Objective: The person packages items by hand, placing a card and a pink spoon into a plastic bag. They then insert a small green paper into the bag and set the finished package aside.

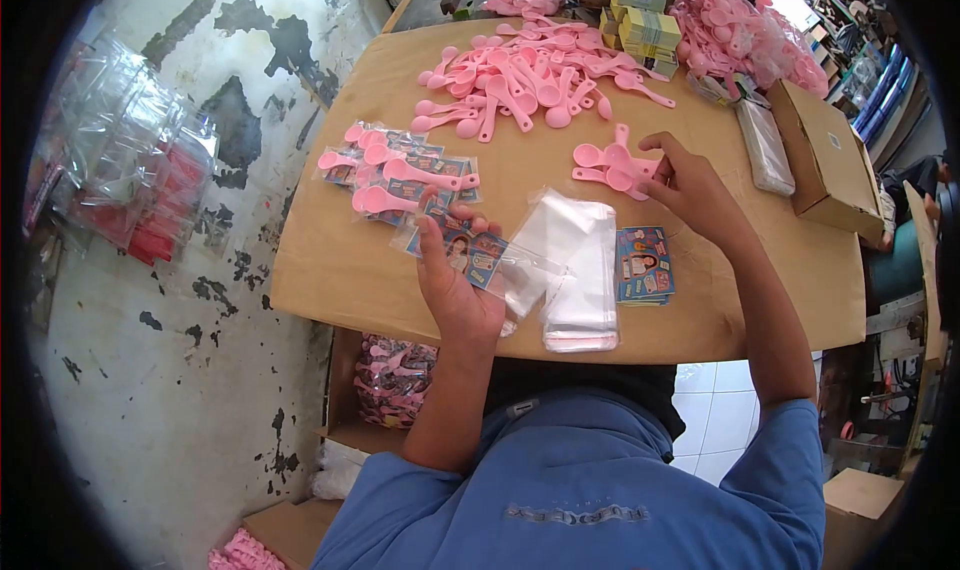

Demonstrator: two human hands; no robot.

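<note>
In my left hand point(455, 280) is a clear plastic bag with a printed card point(462, 253) inside, gripped between thumb and fingers. My right hand point(685, 185) reaches over a small group of pink measuring spoons point(615, 162), its thumb and fingertips at the spoons' right edge. Whether those fingertips hold a spoon I cannot make out. Between the hands lies a stack of clear plastic bags point(582, 270), with a pile of printed cards point(643, 260) to its right. Bagged cards topped with pink spoons point(400, 175) overlap beyond my left hand.
A big heap of pink spoons point(520, 75) covers the table's far side. Behind it stand stacked yellow bundles point(648, 32) and a bulging bag of spoons point(735, 25). A cardboard box point(820, 160) sits at the right edge. Plastic bags hang on the left wall point(240, 300).
</note>
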